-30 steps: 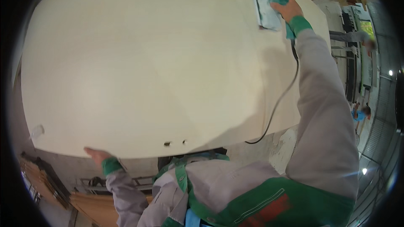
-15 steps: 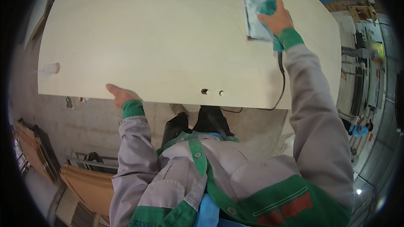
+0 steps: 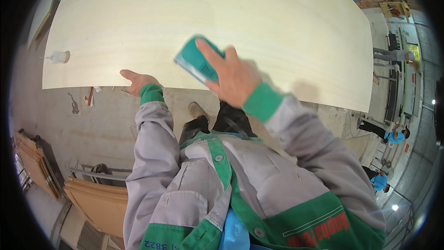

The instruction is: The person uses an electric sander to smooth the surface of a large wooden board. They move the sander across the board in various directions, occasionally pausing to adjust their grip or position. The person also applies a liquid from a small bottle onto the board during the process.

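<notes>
A large pale wooden board (image 3: 152, 28) spreads out in front of me. My right hand (image 3: 238, 76) is wrapped round a green electric sander (image 3: 199, 58), held near the middle of the board's near edge. Both are slightly smeared by motion, and the sander's cord is hidden. At the near left edge, my left hand (image 3: 140, 82) grips the board, its thumb laid on top and fingertips showing just below the rim. A small whitish bottle with a thin nozzle (image 3: 59, 57) lies on the board's left end, beyond my left hand.
Brown panels (image 3: 95, 194) are stacked at the lower left, beside a metal frame. Scraps (image 3: 89, 96) lie on the concrete floor under the board's left edge. People in blue tops (image 3: 394, 135) are far off at the right; another person (image 3: 393, 55) stands beyond the board.
My right hand has brought the sander from the far right of the board leftward and nearer to me. My left hand stays on the edge. The two holes seen earlier are hidden now.
</notes>
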### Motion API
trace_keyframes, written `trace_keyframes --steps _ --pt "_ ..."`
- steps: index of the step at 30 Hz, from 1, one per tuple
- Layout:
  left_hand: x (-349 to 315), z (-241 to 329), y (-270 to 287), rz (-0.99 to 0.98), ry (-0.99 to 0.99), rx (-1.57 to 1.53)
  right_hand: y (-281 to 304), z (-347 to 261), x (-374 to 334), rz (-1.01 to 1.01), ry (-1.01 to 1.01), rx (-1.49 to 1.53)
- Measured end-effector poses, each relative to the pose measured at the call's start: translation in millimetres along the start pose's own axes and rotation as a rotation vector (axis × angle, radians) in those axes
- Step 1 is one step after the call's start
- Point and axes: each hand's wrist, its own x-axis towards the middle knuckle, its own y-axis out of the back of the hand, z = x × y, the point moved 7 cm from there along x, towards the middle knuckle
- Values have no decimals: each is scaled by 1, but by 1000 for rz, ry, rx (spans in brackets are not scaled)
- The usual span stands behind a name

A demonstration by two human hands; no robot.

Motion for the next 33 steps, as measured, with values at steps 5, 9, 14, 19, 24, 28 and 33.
trace_keyframes --steps 5,9,14,19,24,28,33 --pt "6 -3 -2 -9 -66 -20 1 71 -83 163 -269 12" --pt "12 -6 -5 -25 -71 -21 32 130 -116 450 -331 50" --pt "9 -9 0 -33 -22 6 26 111 -109 395 -282 57" --pt "9 -6 4 -28 -58 61 22 66 -15 181 -214 106" --pt "10 -5 -3 -90 -76 -149 85 84 128 243 -167 23" --pt "9 -5 1 -33 -60 -114 139 129 232 320 -227 -72" --pt "5 -1 -1 -77 -98 -218 224 206 360 368 -305 -157"
